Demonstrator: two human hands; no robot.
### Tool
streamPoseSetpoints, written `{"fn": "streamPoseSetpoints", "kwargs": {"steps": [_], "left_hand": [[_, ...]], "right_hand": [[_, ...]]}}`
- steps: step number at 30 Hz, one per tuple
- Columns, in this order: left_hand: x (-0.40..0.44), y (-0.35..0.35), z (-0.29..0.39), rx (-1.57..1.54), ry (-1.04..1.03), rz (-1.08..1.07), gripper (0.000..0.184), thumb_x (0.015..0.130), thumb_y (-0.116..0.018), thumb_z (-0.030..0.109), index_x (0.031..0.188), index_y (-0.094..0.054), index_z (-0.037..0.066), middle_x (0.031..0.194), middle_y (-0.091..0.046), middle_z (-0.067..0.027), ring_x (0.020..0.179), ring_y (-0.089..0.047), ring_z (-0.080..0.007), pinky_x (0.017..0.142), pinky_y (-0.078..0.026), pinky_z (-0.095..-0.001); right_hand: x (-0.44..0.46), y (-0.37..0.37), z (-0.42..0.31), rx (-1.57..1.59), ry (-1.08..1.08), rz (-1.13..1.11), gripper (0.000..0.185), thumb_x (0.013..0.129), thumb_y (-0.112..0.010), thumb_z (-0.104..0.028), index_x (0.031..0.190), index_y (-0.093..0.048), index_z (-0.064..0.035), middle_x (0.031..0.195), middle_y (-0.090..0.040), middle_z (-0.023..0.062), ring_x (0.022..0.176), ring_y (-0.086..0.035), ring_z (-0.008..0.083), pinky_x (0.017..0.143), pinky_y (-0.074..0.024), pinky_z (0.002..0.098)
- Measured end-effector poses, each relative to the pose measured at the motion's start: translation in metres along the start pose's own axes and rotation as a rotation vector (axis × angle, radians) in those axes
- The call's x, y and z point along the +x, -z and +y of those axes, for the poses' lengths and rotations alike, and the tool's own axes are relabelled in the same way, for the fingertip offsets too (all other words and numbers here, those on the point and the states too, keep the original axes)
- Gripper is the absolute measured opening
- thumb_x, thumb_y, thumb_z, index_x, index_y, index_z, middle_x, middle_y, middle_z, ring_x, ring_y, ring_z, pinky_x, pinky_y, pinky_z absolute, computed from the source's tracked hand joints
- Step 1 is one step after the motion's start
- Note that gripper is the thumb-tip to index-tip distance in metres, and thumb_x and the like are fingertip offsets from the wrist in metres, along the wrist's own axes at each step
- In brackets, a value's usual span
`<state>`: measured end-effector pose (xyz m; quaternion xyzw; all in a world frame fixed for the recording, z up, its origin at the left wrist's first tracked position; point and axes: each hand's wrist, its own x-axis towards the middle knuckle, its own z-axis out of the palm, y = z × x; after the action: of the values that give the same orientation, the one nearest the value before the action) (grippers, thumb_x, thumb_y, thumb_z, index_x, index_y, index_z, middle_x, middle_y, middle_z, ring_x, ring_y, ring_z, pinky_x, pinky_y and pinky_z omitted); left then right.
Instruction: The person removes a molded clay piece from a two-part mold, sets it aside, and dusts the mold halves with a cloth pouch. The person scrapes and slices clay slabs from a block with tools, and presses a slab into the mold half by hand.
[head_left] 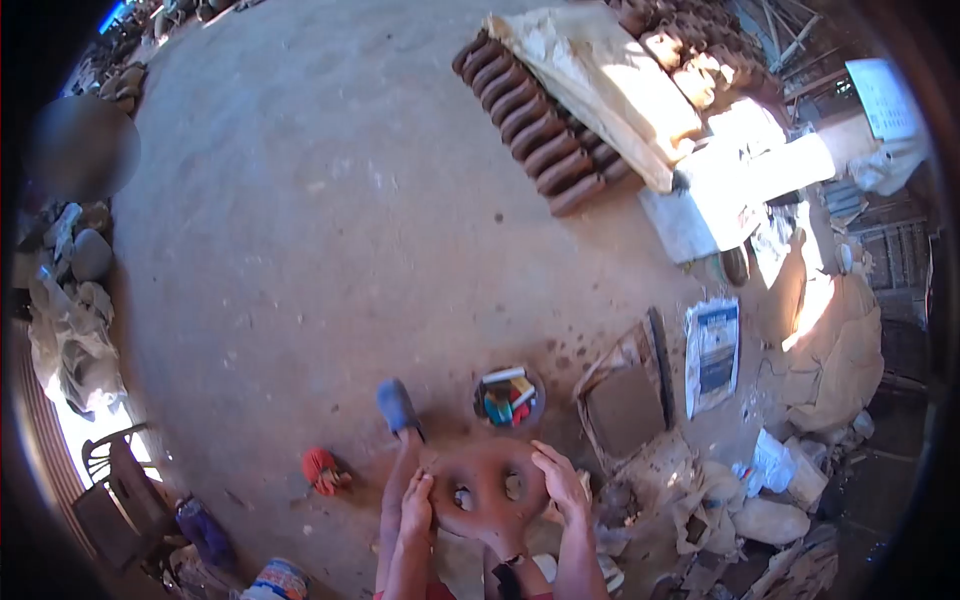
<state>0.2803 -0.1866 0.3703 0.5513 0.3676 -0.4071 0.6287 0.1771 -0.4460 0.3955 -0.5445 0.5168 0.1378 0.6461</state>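
Observation:
A reddish-brown clay piece (488, 490) with two round holes and a narrower lower end is held up between my hands at the bottom centre. My left hand (417, 505) presses against its left side, fingers pointing up along the edge. On the opposite side, my right hand (562, 480) grips the upper right edge. Through the holes, small bits of what lies behind show. Below the piece, a dark band crosses something brown near my lap. Just beyond it on the floor stands a round container (509, 397) with coloured tools or scraps inside.
A blue shoe (397, 405) on an outstretched leg and a red cloth bundle (322, 471) are at left. A dark board (626, 407) and a printed sack (712, 355) lie right. Stacked clay pieces (530, 125) stand farther off. A chair (122, 500) is lower left.

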Motion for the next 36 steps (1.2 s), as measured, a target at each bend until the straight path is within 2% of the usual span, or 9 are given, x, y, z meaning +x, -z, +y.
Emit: {"fn": "streamPoseSetpoints", "kwargs": {"steps": [2, 5, 10, 16, 19, 23, 28, 30, 36], "left_hand": [[-0.002, -0.041, 0.059, -0.005, 0.007, -0.020, 0.059, 0.107, -0.057, 0.019, 0.159, -0.040, -0.004, 0.151, -0.055, -0.0181, 0.134, -0.057, -0.0265, 0.112, -0.047, -0.0364], [0.030, -0.085, 0.130, 0.119, 0.029, -0.038, 0.060, 0.106, -0.058, 0.021, 0.158, -0.041, -0.005, 0.152, -0.054, -0.0183, 0.135, -0.056, -0.0250, 0.113, -0.045, -0.0354], [0.075, -0.131, 0.242, 0.131, 0.098, -0.056, 0.063, 0.106, -0.058, 0.023, 0.160, -0.039, -0.004, 0.152, -0.054, -0.0174, 0.136, -0.054, -0.0241, 0.114, -0.044, -0.0345], [0.098, -0.161, 0.337, 0.160, 0.023, -0.069, 0.064, 0.108, -0.054, 0.025, 0.165, -0.031, 0.005, 0.139, -0.061, -0.0248, 0.116, -0.069, -0.0331, 0.097, -0.061, -0.0422], [0.096, -0.200, 0.380, 0.314, 0.031, -0.086, 0.065, 0.108, -0.053, 0.023, 0.164, -0.030, 0.002, 0.142, -0.059, -0.0248, 0.120, -0.067, -0.0344, 0.100, -0.060, -0.0429], [0.101, -0.265, 0.387, 0.199, 0.070, -0.075, 0.066, 0.107, -0.055, 0.023, 0.164, -0.028, 0.001, 0.150, -0.053, -0.0240, 0.125, -0.064, -0.0353, 0.091, -0.063, -0.0471], [0.141, -0.345, 0.362, 0.450, 0.081, -0.101, 0.065, 0.108, -0.056, 0.028, 0.162, -0.036, -0.001, 0.156, -0.050, -0.0185, 0.139, -0.053, -0.0266, 0.116, -0.044, -0.0347], [0.161, -0.378, 0.337, 0.427, 0.142, -0.152, 0.064, 0.108, -0.055, 0.028, 0.162, -0.037, -0.001, 0.156, -0.050, -0.0181, 0.138, -0.053, -0.0263, 0.115, -0.044, -0.0348], [0.184, -0.500, 0.283, 0.403, 0.276, -0.198, 0.062, 0.108, -0.053, 0.028, 0.161, -0.038, 0.000, 0.156, -0.051, -0.0150, 0.139, -0.053, -0.0253, 0.114, -0.045, -0.0358]], "right_hand": [[0.020, 0.005, -0.036, 0.011, 0.013, 0.023, 0.054, 0.102, -0.060, -0.030, 0.145, -0.060, 0.0027, 0.143, -0.065, 0.0218, 0.133, -0.061, 0.0283, 0.113, -0.0425, 0.0342], [0.064, 0.002, -0.079, 0.139, 0.073, 0.056, 0.049, 0.104, -0.058, -0.019, 0.147, -0.057, 0.0054, 0.137, -0.067, 0.0138, 0.123, -0.063, 0.0204, 0.108, -0.0461, 0.0315], [0.107, -0.026, -0.208, 0.160, 0.026, 0.069, 0.048, 0.103, -0.059, -0.018, 0.145, -0.059, 0.0059, 0.136, -0.067, 0.0128, 0.125, -0.061, 0.0192, 0.109, -0.0455, 0.0319], [0.136, -0.051, -0.300, 0.105, 0.064, 0.099, 0.048, 0.103, -0.060, -0.021, 0.144, -0.061, 0.0032, 0.138, -0.066, 0.0158, 0.125, -0.062, 0.0235, 0.111, -0.0440, 0.0341], [0.153, -0.042, -0.325, 0.149, 0.045, 0.124, 0.048, 0.103, -0.061, -0.023, 0.144, -0.062, 0.0024, 0.141, -0.066, 0.0178, 0.130, -0.060, 0.0246, 0.114, -0.0417, 0.0342], [0.178, -0.002, -0.334, 0.312, -0.032, 0.099, 0.050, 0.103, -0.060, -0.023, 0.145, -0.060, 0.0046, 0.144, -0.065, 0.0166, 0.134, -0.057, 0.0229, 0.116, -0.0404, 0.0335], [0.232, 0.080, -0.298, 0.412, -0.031, 0.119, 0.050, 0.105, -0.058, -0.022, 0.147, -0.058, 0.0050, 0.143, -0.065, 0.0156, 0.134, -0.056, 0.0213, 0.117, -0.0396, 0.0322], [0.236, 0.123, -0.322, 0.319, -0.097, 0.194, 0.056, 0.102, -0.059, -0.030, 0.147, -0.058, 0.0044, 0.150, -0.061, 0.0207, 0.141, -0.055, 0.0274, 0.119, -0.0371, 0.0350], [0.266, 0.249, -0.345, 0.339, -0.164, 0.267, 0.053, 0.104, -0.058, -0.027, 0.146, -0.058, 0.0045, 0.147, -0.063, 0.0183, 0.139, -0.056, 0.0248, 0.118, -0.0371, 0.0328]]}}
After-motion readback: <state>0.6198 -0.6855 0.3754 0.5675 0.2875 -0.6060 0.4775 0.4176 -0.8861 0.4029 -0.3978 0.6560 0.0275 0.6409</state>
